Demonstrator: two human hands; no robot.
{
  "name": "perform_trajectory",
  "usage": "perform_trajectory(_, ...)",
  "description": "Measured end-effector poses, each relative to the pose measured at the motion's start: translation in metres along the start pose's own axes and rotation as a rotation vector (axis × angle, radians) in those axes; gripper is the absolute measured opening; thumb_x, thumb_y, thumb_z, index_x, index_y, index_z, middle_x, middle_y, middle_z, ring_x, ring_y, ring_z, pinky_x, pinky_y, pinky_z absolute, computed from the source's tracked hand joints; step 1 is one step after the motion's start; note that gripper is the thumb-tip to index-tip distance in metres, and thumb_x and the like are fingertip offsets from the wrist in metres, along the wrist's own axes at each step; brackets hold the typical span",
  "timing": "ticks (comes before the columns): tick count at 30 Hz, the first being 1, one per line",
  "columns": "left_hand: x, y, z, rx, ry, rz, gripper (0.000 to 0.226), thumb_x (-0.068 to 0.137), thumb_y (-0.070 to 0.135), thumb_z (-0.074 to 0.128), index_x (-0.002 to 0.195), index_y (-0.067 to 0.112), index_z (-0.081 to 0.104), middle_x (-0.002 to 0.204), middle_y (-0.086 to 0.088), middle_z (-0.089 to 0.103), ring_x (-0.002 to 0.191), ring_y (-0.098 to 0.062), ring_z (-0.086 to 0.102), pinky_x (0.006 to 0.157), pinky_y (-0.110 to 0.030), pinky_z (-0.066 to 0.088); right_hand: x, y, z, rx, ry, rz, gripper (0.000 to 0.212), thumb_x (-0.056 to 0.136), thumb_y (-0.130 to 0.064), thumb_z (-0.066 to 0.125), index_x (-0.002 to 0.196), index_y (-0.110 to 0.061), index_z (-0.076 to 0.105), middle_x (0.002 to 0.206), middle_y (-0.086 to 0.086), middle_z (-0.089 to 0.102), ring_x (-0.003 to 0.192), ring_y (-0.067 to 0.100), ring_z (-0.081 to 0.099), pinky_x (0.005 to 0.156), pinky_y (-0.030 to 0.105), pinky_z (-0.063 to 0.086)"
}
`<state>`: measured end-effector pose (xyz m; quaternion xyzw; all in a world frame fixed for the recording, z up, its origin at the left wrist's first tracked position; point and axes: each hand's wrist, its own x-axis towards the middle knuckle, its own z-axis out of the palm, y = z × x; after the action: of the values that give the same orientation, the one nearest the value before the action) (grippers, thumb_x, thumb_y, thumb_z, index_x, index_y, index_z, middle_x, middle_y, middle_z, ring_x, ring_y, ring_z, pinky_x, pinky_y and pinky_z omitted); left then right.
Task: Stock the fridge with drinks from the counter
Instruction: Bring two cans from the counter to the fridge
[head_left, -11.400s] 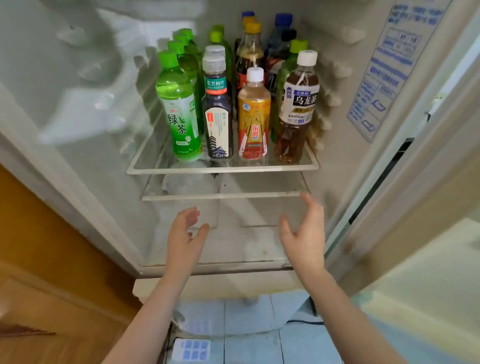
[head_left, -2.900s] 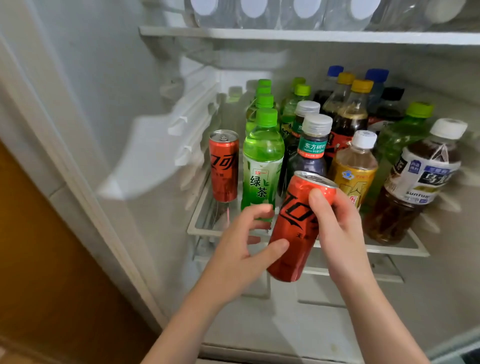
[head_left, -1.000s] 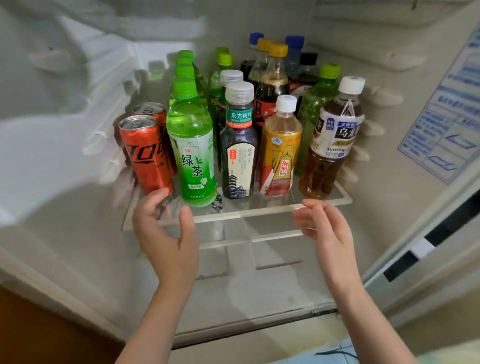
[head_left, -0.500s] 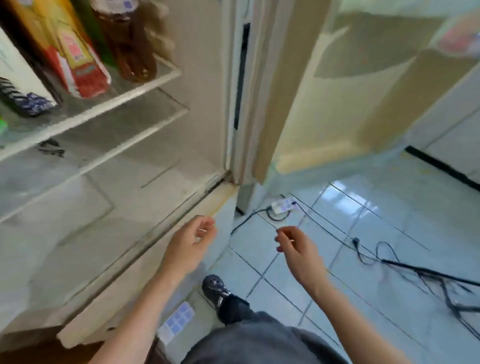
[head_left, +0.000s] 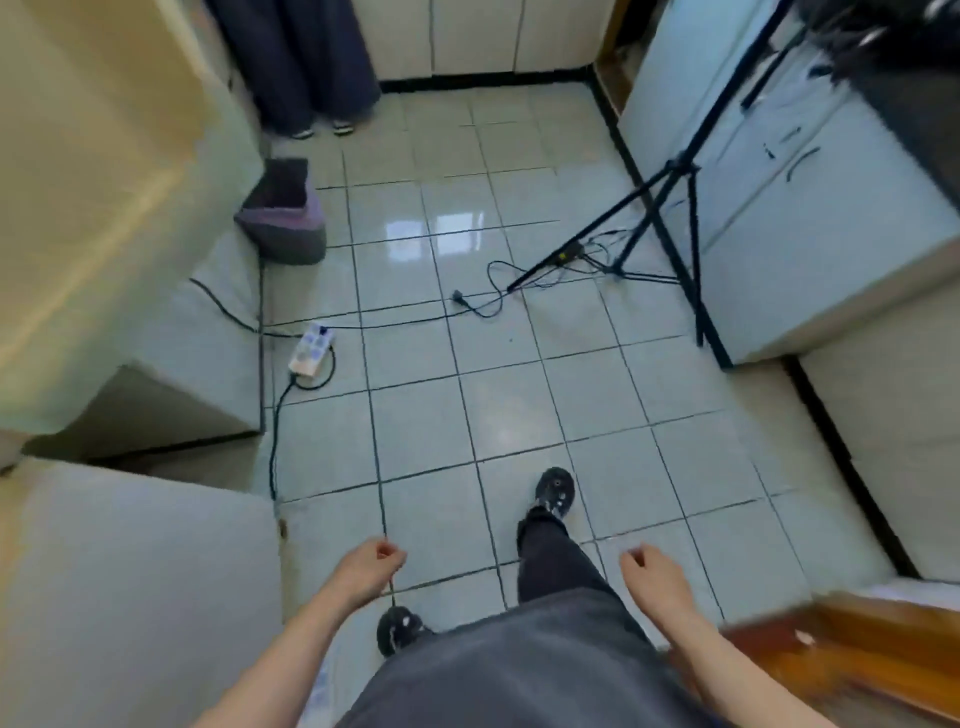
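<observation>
Mostly floor in view; drinks not to be made out anywhere in frame. Table (head_left: 914, 119): only a dark strip of its top shows at the upper right, cut by the edge. Blurred dark clutter (head_left: 872, 26) sits on it at the corner, contents unreadable. Pale cupboard fronts (head_left: 779, 218) below.

Left hand (head_left: 371, 564) and right hand (head_left: 652, 571): low in frame, well apart, fingers loosely curled, holding nothing, above the tiled floor (head_left: 519, 415). Forearms bare, cut by the bottom edge. Dark grey shirt (head_left: 519, 675) between them hides most of the legs. Right shoe (head_left: 556, 491) forward on the tiles; left shoe (head_left: 399, 629) half hidden under the shirt hem.

Left side: large cream panel (head_left: 104, 182), smeared by motion; cannot tell whether it is a fridge door. Pale boxy surface (head_left: 130, 597) below it, cut off at left and bottom.

Further out: white power strip (head_left: 310, 349) on the tiles, black cable (head_left: 274, 441) running from it. Black tripod (head_left: 670, 208) beside the cupboard fronts, loose wires at its feet. Grey bin (head_left: 283, 218) near the cream panel. Top edge: second person (head_left: 317, 62), only a dark garment and shoe tips showing. Bottom right: brown wood surface (head_left: 857, 654), blurred.
</observation>
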<state>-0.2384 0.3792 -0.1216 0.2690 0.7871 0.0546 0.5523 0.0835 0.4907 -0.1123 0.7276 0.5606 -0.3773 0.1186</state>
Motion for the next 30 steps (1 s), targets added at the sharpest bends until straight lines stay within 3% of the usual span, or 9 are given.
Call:
perform_trajectory(2,0.017,0.046,0.014,0.099,0.004,0.047,0.013,0.095,0.028,0.052,0.099,0.016,0.055,0.098,-0.002,0.060,0.084,-0.015,0.054,0.070,-0.022,0.037,0.016,0.035,-0.014,0.046,-0.032,0.069,0.028,0.094,-0.021,0.046,0.067,-0.020,0.045,0.069,0.000,0.052,0.071,0.021,0.051,0.065,0.031,0.036)
perform_trajectory(6,0.062,0.145,0.056,0.299,-0.044,0.061,0.029,0.094,0.032,0.051,0.115,0.013,0.056,0.114,-0.008,0.062,0.105,-0.024,0.058,0.083,-0.027,0.042,0.064,0.094,-0.072,0.135,-0.144,0.151,0.020,0.096,-0.025,0.043,0.080,-0.018,0.052,0.081,0.001,0.060,0.080,0.020,0.056,0.064,0.026,0.038)
perform_trajectory(9,0.101,0.228,0.094,0.488,-0.171,0.054,0.029,0.095,0.032,0.049,0.114,0.010,0.054,0.117,-0.011,0.061,0.109,-0.026,0.059,0.086,-0.028,0.043,0.105,0.136,-0.139,0.208,-0.118,0.179,0.016,0.097,-0.027,0.043,0.090,-0.020,0.056,0.090,-0.002,0.061,0.093,0.019,0.061,0.075,0.027,0.043)
perform_trajectory(12,0.130,0.326,0.130,0.565,-0.167,0.117,0.020,0.095,0.027,0.049,0.102,0.010,0.056,0.115,-0.017,0.063,0.111,-0.031,0.057,0.086,-0.030,0.043,0.132,0.179,-0.198,0.263,0.001,0.255,0.024,0.098,-0.029,0.043,0.112,-0.018,0.058,0.110,0.000,0.063,0.100,0.018,0.058,0.083,0.028,0.046)
perform_trajectory(17,0.141,0.467,0.192,0.548,-0.133,0.328,0.032,0.093,0.028,0.053,0.121,0.011,0.055,0.118,-0.011,0.063,0.097,-0.022,0.058,0.085,-0.028,0.041,0.152,0.229,-0.243,0.442,0.033,0.445,0.028,0.098,-0.025,0.043,0.117,-0.012,0.059,0.117,0.006,0.063,0.107,0.022,0.057,0.093,0.033,0.046)
perform_trajectory(21,0.165,0.539,0.233,0.801,-0.257,0.386,0.036,0.096,0.035,0.048,0.124,0.013,0.054,0.124,-0.008,0.059,0.114,-0.025,0.055,0.093,-0.027,0.041,0.176,0.251,-0.253,0.589,-0.014,0.542,0.031,0.096,-0.019,0.043,0.112,0.000,0.062,0.105,0.013,0.068,0.094,0.027,0.064,0.088,0.038,0.050)
perform_trajectory(23,0.179,0.569,0.250,0.811,-0.323,0.315,0.036,0.097,0.034,0.046,0.120,0.008,0.055,0.121,-0.012,0.059,0.113,-0.028,0.055,0.093,-0.031,0.044,0.187,0.259,-0.259,0.662,-0.015,0.599,0.028,0.097,-0.019,0.043,0.103,-0.003,0.065,0.102,0.011,0.068,0.091,0.024,0.064,0.088,0.037,0.050)
perform_trajectory(26,0.206,0.627,0.277,0.828,-0.410,0.227,0.029,0.098,0.032,0.043,0.107,0.006,0.053,0.109,-0.012,0.059,0.094,-0.025,0.057,0.062,-0.025,0.043,0.208,0.275,-0.279,0.782,0.000,0.672,0.019,0.099,-0.025,0.046,0.090,-0.021,0.062,0.099,-0.002,0.064,0.090,0.012,0.060,0.091,0.033,0.050)
perform_trajectory(30,0.235,0.736,0.327,0.976,-0.349,0.355,0.026,0.097,0.025,0.045,0.092,0.003,0.057,0.099,-0.016,0.061,0.102,-0.035,0.059,0.082,-0.036,0.046,0.248,0.301,-0.335,0.867,0.047,0.739,0.017,0.099,-0.025,0.045,0.099,-0.017,0.060,0.104,-0.001,0.062,0.092,0.012,0.056,0.085,0.026,0.046)
